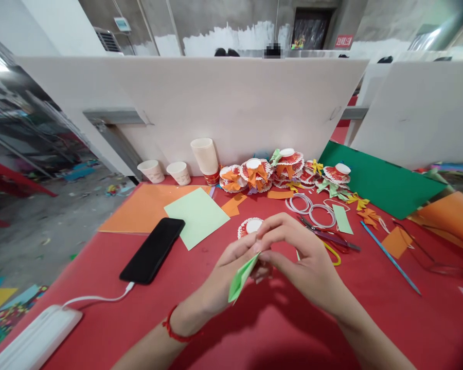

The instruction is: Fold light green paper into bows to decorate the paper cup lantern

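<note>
Both my hands meet above the red table (100, 318) and pinch a folded light green paper piece (239, 278). My left hand (226, 275), with a red string round its wrist, grips the paper from the left, fingers closed. My right hand (299, 262) curls over from the right, its fingertips pressed on the paper's upper end. Just behind my fingers lies a cut paper cup (250, 225) with red fringed edges.
A black phone (153, 250) is cabled to a white power bank (34, 339) at left. Orange (139, 208) and green (196, 215) sheets, three paper cups (205, 156), finished cup decorations (285, 172), white rings (312, 208), scissors (327, 239), a blue stick (389, 257) lie behind.
</note>
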Available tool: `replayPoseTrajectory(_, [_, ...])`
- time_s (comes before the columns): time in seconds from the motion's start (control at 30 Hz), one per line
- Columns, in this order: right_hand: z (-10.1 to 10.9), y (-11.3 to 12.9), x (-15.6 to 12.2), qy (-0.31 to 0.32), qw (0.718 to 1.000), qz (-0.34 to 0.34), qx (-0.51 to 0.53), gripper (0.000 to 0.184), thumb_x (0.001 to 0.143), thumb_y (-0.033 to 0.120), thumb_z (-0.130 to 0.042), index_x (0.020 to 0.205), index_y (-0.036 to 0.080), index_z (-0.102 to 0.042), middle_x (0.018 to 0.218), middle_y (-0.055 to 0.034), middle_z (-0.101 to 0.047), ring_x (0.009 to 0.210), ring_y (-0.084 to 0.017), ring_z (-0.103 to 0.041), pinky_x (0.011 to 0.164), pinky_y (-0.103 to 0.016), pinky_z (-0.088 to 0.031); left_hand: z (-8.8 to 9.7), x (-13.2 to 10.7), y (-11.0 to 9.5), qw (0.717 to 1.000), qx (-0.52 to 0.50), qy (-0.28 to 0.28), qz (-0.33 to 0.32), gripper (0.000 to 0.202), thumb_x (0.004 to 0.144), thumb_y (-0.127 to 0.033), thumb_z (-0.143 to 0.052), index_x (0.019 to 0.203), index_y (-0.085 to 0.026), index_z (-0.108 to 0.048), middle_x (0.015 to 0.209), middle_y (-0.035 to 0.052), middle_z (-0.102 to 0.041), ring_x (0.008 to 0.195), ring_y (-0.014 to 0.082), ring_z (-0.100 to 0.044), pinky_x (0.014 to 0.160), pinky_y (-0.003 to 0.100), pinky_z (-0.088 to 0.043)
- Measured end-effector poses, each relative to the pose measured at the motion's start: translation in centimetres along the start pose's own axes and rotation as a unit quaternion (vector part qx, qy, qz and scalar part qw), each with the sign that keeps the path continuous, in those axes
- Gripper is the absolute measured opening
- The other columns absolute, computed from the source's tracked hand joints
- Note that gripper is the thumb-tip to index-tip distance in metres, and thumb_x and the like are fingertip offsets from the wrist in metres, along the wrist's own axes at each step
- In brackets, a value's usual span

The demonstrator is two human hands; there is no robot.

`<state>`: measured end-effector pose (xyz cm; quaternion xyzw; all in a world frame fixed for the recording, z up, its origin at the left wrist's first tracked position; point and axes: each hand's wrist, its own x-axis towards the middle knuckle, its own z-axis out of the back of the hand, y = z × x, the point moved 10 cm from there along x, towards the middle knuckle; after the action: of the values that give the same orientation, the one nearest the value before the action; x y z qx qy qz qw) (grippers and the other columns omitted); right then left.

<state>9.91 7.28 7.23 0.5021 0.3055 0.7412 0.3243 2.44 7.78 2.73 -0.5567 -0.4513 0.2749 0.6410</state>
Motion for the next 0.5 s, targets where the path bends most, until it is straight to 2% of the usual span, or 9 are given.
replayPoseTrajectory(0.07, [0.4, -0.2, 0.0, -0.005, 1.000, -0.012, -0.023, 0.012, 0.084, 0.010, -0.058, 0.078, 0.020, -0.060, 0.086, -0.0017, -0.062, 0.081, -0.015, -0.062, 0.075, -0.028, -0.051, 0.5, 0.0, -0.3, 0.999, 0.049, -0.008, -0.003, 0.029, 0.093, -0.042, -0.042, 0.082, -0.020, -0.058, 0.063, 0.0005, -0.054, 0.054, 0.0129, -0.053, 0.050, 0.024, -0.048])
replayPoseTrajectory(0.17, [1.2, -0.6, -0.2, -0.030, 0.996, -0.034, -0.073, 0.013, 0.083, 0.009, -0.058, 0.077, 0.020, -0.058, 0.075, 0.0005, -0.064, 0.072, -0.014, -0.061, 0.069, -0.027, -0.050, 2.8, 0.0, -1.3, 0.988, 0.134, -0.081, -0.018, 0.030, 0.093, -0.041, -0.043, 0.089, -0.019, -0.063, 0.085, 0.0063, -0.064, 0.075, 0.0174, -0.060, 0.066, 0.028, -0.052])
replayPoseTrajectory(0.23, [1.4, -0.9, -0.3, -0.033, 0.994, -0.052, -0.091, 0.013, 0.080, 0.008, -0.061, 0.076, 0.020, -0.058, 0.071, 0.0017, -0.064, 0.066, -0.013, -0.060, 0.065, -0.026, -0.050, 3.6, 0.0, -2.0, 0.982, 0.155, -0.099, -0.032, 0.037, 0.094, -0.043, -0.039, 0.086, -0.017, -0.064, 0.087, 0.0077, -0.065, 0.080, 0.0187, -0.061, 0.071, 0.030, -0.052])
replayPoseTrajectory(0.3, [1.1, -0.9, -0.5, -0.027, 0.995, -0.059, -0.079, 0.014, 0.079, 0.008, -0.062, 0.077, 0.020, -0.058, 0.071, 0.0024, -0.064, 0.063, -0.012, -0.060, 0.061, -0.024, -0.050, 3.5, 0.0, -2.4, 0.982, 0.164, -0.085, -0.043, 0.035, 0.091, -0.044, -0.045, 0.082, -0.017, -0.065, 0.080, 0.0066, -0.066, 0.075, 0.0183, -0.061, 0.067, 0.029, -0.051])
replayPoseTrajectory(0.37, [0.9, -0.7, -0.5, -0.028, 0.996, -0.052, -0.060, 0.014, 0.080, 0.008, -0.061, 0.078, 0.021, -0.055, 0.071, 0.0027, -0.063, 0.061, -0.011, -0.060, 0.058, -0.022, -0.050, 3.1, 0.0, -2.7, 0.980, 0.176, -0.073, -0.052, 0.024, 0.086, -0.038, -0.057, 0.077, -0.017, -0.066, 0.073, 0.0046, -0.066, 0.067, 0.0161, -0.059, 0.059, 0.025, -0.048])
replayPoseTrajectory(0.43, [1.1, -0.2, -0.5, -0.044, 0.997, -0.028, -0.055, 0.014, 0.080, 0.009, -0.061, 0.078, 0.021, -0.053, 0.072, 0.0024, -0.062, 0.062, -0.011, -0.060, 0.058, -0.022, -0.051, 3.0, 0.0, -2.9, 0.980, 0.168, -0.083, -0.064, 0.017, 0.083, -0.029, -0.063, 0.072, -0.016, -0.067, 0.067, 0.0035, -0.064, 0.061, 0.0138, -0.055, 0.053, 0.023, -0.045])
replayPoseTrajectory(0.5, [1.3, 0.4, -0.5, -0.055, 0.996, -0.002, -0.070, 0.013, 0.079, 0.011, -0.063, 0.080, 0.021, -0.055, 0.074, 0.0015, -0.064, 0.065, -0.012, -0.061, 0.062, -0.024, -0.052, 3.3, -0.1, -2.8, 0.984, 0.126, -0.109, -0.067, 0.018, 0.082, -0.026, -0.063, 0.067, -0.016, -0.067, 0.063, 0.0029, -0.063, 0.056, 0.0124, -0.052, 0.048, 0.022, -0.042])
